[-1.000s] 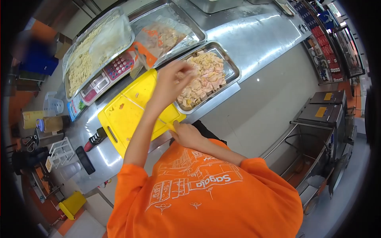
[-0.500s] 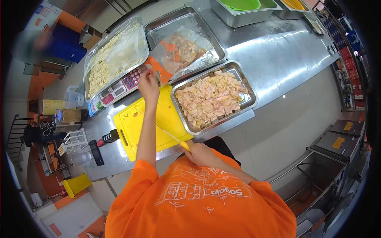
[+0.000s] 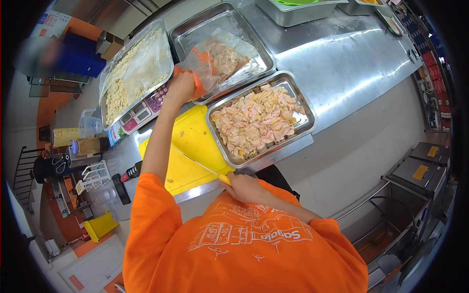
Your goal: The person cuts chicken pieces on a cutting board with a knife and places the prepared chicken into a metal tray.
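My left hand [image 3: 181, 88] is closed on the orange end of a clear plastic bag [image 3: 202, 61], which holds pale raw meat and lies in a metal tray [image 3: 188, 31]. In my right hand [image 3: 246, 189] is the yellow handle of a knife [image 3: 201, 165]. Its thin blade points left, over the yellow cutting board [image 3: 195, 139]. Small bits of meat dot the board. To the board's right, a second metal tray [image 3: 310, 110] holds a heap of cut raw meat [image 3: 256, 119], probably chicken skin or chicken pieces.
A plastic-lined tray of pale crumbly food [image 3: 139, 68] stands at the left, beside a pink-keyed scale [image 3: 141, 113]. A white rack [image 3: 95, 177] and a black object [image 3: 121, 189] sit at the table's left end. Metal containers [image 3: 298, 14] stand at the back. A sink [image 3: 391, 215] is at right.
My left hand has closed more fully round the bag's orange end, and the bag's near end has shifted slightly left. My right hand still holds the knife over the board.
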A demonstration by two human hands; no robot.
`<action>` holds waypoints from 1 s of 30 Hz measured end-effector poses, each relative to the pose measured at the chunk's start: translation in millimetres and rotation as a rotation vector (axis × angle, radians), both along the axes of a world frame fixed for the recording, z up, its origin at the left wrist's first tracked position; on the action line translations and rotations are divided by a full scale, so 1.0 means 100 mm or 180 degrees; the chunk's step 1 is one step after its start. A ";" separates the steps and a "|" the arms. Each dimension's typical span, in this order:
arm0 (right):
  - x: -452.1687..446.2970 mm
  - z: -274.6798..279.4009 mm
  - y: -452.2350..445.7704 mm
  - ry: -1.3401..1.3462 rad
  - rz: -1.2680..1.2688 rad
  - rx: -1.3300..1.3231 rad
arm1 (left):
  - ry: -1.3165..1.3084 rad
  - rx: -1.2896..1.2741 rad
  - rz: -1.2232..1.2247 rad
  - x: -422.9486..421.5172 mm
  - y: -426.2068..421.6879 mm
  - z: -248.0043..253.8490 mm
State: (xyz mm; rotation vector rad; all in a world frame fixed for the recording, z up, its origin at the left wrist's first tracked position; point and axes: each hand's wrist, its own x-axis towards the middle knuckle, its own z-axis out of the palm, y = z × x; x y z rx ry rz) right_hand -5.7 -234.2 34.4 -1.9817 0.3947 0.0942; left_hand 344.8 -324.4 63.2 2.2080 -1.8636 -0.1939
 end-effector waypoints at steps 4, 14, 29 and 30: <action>0.02 -0.01 0.02 0.0009 -0.0073 0.0031 | -0.0542 0.0309 0.0335 0.15 0.06 -0.31; 0.05 0.06 0.05 0.0061 -0.0130 -0.0079 | -0.0077 -0.1057 0.0564 0.27 0.07 -0.75; 0.11 0.08 0.16 0.0155 -0.0195 -0.0162 | 0.2950 -0.1794 0.1645 -0.22 0.54 -0.08; 0.10 0.07 0.17 0.0084 -0.0272 -0.0142 | 0.2997 -0.1871 0.1621 -0.26 0.55 -0.02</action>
